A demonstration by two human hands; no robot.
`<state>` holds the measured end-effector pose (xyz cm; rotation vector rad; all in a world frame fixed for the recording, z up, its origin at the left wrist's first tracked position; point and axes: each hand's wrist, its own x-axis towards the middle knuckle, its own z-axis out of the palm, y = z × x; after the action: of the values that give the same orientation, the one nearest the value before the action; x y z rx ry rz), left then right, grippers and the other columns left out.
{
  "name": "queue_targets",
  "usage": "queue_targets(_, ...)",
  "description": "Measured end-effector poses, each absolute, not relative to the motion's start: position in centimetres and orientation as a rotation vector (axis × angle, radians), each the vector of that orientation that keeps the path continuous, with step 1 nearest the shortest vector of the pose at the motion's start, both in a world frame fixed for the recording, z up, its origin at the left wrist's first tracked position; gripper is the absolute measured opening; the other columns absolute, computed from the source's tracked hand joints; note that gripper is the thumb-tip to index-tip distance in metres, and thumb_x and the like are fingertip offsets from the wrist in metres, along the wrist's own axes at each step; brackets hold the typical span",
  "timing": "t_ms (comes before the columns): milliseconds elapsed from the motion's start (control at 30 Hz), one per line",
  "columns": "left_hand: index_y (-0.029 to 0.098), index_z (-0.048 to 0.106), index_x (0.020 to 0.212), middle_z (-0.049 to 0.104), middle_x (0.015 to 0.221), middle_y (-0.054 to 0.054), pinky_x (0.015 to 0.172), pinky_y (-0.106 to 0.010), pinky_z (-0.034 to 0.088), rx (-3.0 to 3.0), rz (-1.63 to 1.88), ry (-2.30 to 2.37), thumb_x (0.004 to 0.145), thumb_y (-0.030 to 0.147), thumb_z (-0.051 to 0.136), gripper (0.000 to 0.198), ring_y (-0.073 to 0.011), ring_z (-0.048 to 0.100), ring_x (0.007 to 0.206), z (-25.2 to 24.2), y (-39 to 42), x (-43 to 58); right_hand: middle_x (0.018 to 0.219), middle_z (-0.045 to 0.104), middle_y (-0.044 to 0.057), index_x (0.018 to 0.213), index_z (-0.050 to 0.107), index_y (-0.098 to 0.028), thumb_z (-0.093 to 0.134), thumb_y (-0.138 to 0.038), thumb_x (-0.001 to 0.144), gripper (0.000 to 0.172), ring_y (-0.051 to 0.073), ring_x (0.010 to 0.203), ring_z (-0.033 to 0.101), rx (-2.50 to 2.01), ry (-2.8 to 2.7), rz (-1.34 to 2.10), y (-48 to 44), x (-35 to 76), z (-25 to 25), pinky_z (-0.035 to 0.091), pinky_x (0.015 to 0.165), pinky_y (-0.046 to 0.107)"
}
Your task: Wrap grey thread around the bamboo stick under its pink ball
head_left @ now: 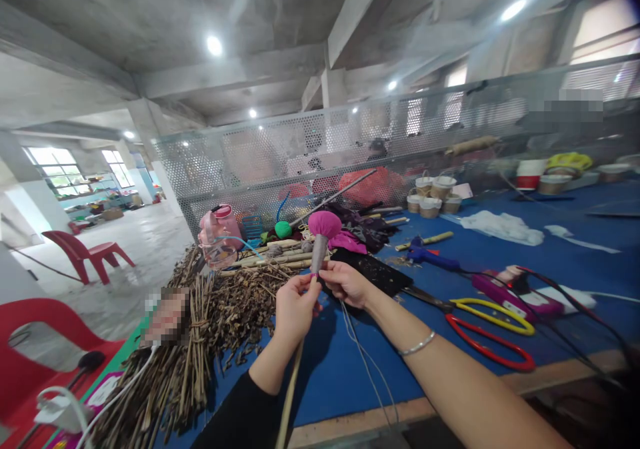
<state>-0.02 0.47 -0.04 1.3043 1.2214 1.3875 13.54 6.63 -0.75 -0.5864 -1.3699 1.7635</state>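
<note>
In the middle of the head view a stick (289, 396) stands tilted, topped by a round magenta cloth head (325, 223) above a grey wrapped neck (319, 254). My left hand (295, 306) is closed around the stick just below the neck, thumb at a thin magenta band. My right hand (347, 284) pinches at the lower end of the neck from the right, fingertips close to the left thumb. Grey thread (357, 342) hangs from beneath the right hand to the table's front edge. What exactly lies between the right fingertips is partly hidden.
Large scissors (493, 326) with yellow and red handles lie right, near a blue glue gun (433, 256) and a magenta power strip (515, 296). Bundled dry stalks (195, 349) cover the left. Pink jug (227, 226), green ball (283, 229) and small cups (431, 206) stand behind.
</note>
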Motion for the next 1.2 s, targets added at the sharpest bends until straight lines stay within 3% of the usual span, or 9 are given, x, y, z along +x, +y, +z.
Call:
queue_targets(200, 0.012, 0.057, 0.083, 0.066, 0.072, -0.004, 0.037, -0.016, 0.039, 1.104, 1.303, 0.969, 0.064, 0.046, 0.066, 0.04, -0.0062, 0.053, 0.04, -0.3, 0.9, 0.2, 0.046, 0.043, -0.009, 0.076, 0.051, -0.016, 0.073, -0.038, 0.063, 0.034, 0.001, 0.032, 0.02, -0.586, -1.275, 1.78, 6.9, 13.0, -1.4, 0.005, 0.032, 0.017)
queue_targets(333, 0.012, 0.058, 0.084, 0.065, 0.072, -0.004, 0.038, -0.015, 0.04, 0.961, 1.162, 0.876, 0.063, 0.039, 0.069, 0.036, -0.0057, 0.054, 0.044, -0.2, 1.1, -0.2, 0.041, 0.036, -0.011, 0.077, 0.052, -0.016, 0.074, -0.036, 0.063, 0.033, 0.001, 0.031, 0.017, -0.612, -1.254, 1.776, 7.0, 13.3, -1.5, 0.005, 0.032, 0.018)
queue_targets(533, 0.012, 0.06, 0.086, 0.055, 0.058, 0.003, 0.029, -0.013, 0.024, 0.961, 1.16, 0.676, 0.068, 0.039, 0.064, 0.033, 0.0004, 0.033, 0.03, -0.2, 0.9, -0.4, 0.054, 0.049, -0.006, 0.089, 0.058, -0.013, 0.075, -0.035, 0.061, 0.039, 0.0, 0.035, 0.013, -0.487, -1.249, 1.862, 6.3, 14.0, -0.2, 0.003, 0.033, 0.017)
queue_targets(700, 0.014, 0.057, 0.091, 0.055, 0.058, 0.003, 0.028, -0.015, 0.026, 1.103, 1.221, 0.888, 0.071, 0.048, 0.058, 0.04, -0.0032, 0.038, 0.03, -0.4, 0.7, -0.2, 0.045, 0.035, -0.01, 0.073, 0.052, -0.014, 0.071, -0.036, 0.065, 0.03, 0.001, 0.036, 0.012, -0.536, -1.281, 1.761, 6.4, 13.7, -0.6, 0.005, 0.033, 0.017)
queue_targets(833, 0.014, 0.056, 0.083, 0.052, 0.051, 0.005, 0.029, -0.015, 0.027, 1.302, 1.337, 1.157, 0.065, 0.043, 0.067, 0.035, -0.0044, 0.041, 0.032, -0.6, 0.7, -0.2, 0.04, 0.024, -0.012, 0.07, 0.049, -0.016, 0.068, -0.039, 0.069, 0.03, 0.002, 0.035, 0.011, -0.638, -1.331, 1.684, 6.6, 13.3, -1.0, 0.006, 0.032, 0.018)
queue_targets(1100, 0.013, 0.054, 0.077, 0.057, 0.055, 0.003, 0.03, -0.016, 0.028, 1.172, 1.369, 0.95, 0.068, 0.046, 0.064, 0.035, -0.0039, 0.042, 0.031, -0.1, 0.4, 0.0, 0.044, 0.025, -0.012, 0.083, 0.055, -0.014, 0.069, -0.035, 0.069, 0.029, 0.002, 0.037, 0.011, -0.495, -1.316, 1.743, 6.3, 13.4, -0.5, 0.006, 0.032, 0.017)
queue_targets(1200, 0.012, 0.057, 0.082, 0.06, 0.058, 0.001, 0.03, -0.016, 0.027, 1.14, 1.281, 0.826, 0.068, 0.046, 0.062, 0.037, -0.0034, 0.042, 0.031, 0.0, 0.2, 0.0, 0.045, 0.036, -0.01, 0.086, 0.055, -0.014, 0.072, -0.036, 0.066, 0.034, 0.001, 0.035, 0.012, -0.464, -1.293, 1.81, 6.2, 13.7, -0.3, 0.005, 0.032, 0.017)
